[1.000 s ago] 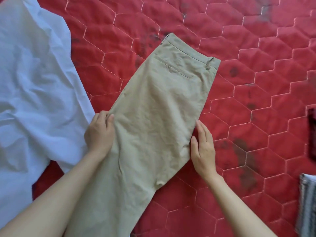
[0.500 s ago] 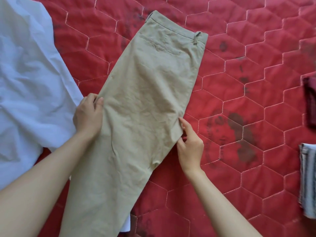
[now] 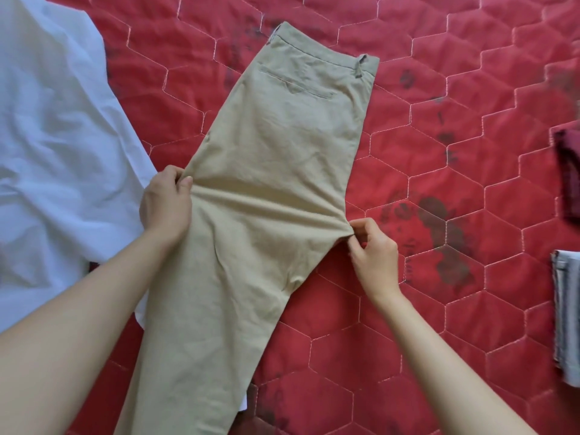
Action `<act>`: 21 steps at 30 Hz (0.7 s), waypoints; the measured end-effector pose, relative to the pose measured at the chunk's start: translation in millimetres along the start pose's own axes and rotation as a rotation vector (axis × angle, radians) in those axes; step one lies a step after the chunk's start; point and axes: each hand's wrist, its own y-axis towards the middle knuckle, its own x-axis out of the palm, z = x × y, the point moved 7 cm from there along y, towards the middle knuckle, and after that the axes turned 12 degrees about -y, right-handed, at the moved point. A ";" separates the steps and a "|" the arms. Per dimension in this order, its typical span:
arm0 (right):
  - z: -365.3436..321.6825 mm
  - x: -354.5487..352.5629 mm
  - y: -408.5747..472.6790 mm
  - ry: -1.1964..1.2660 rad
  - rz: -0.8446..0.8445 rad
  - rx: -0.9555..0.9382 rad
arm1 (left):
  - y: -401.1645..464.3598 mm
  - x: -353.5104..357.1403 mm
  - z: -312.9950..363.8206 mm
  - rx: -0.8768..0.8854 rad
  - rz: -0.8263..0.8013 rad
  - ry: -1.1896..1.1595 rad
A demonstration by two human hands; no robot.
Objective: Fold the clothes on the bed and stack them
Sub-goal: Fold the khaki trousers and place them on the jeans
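head view:
step: cross-fold of the khaki trousers (image 3: 270,189), already halved lengthwise; looks like the grab for bringing one end over the other.
left hand (image 3: 166,202): fingers curled, thumb on top, pinching the trousers' left edge about mid-length.
right hand (image 3: 373,249): thumb and fingertips pinching the right edge at the crotch seam, remaining fingers curled.
cloth state: tension ridge runs between the two pinch points; fabric slightly lifted there.
trousers position: diagonal on the red quilt (image 3: 439,356); waistband far from the person, past both hands; legs run toward the person and out of frame at the bottom between the forearms.
how to do it well: keep both pinches level on one line across the leg, so the fold is square; hold the layers together or the lower one will slip; smooth the wrinkles near the seat before pressing flat.
neighbours: white garment (image 3: 56,152) touching the left hand's side, partly under the trousers; risk of dragging it along.
stack target: folded grey item (image 3: 568,315) and dark red one (image 3: 568,171) at the right edge, well apart from the trousers.
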 end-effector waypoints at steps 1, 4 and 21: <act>0.1 -4.5 -0.9 -0.022 -0.009 -0.014 | -2.5 0.1 3.7 0.020 0.023 0.077; -14.8 -24.5 1.7 -0.138 0.119 -0.033 | -14.6 8.9 26.3 0.217 0.054 0.229; -26.1 55.4 41.3 -0.665 -0.025 -0.068 | -48.9 79.0 19.7 0.526 -0.295 0.538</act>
